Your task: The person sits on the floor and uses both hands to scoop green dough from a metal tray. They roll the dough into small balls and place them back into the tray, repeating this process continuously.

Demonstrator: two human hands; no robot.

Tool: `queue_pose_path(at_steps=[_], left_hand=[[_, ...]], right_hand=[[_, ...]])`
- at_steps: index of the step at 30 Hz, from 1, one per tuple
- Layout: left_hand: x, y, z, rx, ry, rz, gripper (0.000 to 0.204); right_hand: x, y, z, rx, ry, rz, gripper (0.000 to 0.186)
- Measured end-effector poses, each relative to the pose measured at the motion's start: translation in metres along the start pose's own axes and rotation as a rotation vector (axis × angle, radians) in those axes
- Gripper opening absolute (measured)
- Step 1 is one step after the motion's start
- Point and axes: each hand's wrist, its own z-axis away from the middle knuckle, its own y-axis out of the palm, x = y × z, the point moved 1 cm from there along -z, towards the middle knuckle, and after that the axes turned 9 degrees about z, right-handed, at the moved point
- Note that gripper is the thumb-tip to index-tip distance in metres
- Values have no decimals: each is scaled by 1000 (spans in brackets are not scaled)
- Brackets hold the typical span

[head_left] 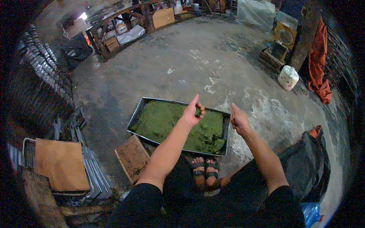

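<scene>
A shallow rectangular metal tray point(134, 114) lies on the floor ahead of my feet, filled with a moist-looking green, crumbly material point(163, 117). My left hand point(193, 113) is above the tray, thumb extended, its fingers curled around a small dark green clump point(197, 111) of what looks like the same stuff. Just past the tray's right edge is my right hand point(239, 119). Its index finger points forward while the other fingers are folded in; whatever may be inside them is hidden. Darker, rougher lumps show in the tray's near right part.
A wooden board or shallow box point(132, 157) touches the tray's near left corner. Folding chairs point(61, 165) stand at the left. Black sheeting point(304, 163) lies at my right. Farther off are a white patterned container point(288, 78), a reddish cloth point(318, 64) and a post point(306, 34).
</scene>
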Motion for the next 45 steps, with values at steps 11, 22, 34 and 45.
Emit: queue_pose_path(at_steps=[11,22,34,45], left_hand=[[1,-20,-20,-80,7,-42,36],[-4,-4,4,-88,-26,-9,47],[-5,-42,-29,22,-66,-118,40],[-5,12,12,-208,131,-157,45]], right_hand=[[-11,1,-13,249,24,-252,33],[-6,1,3,123,80,-209,44],[1,1,-3,205,123,-388,36],[-8,-1,-3,63,65,-79,39]])
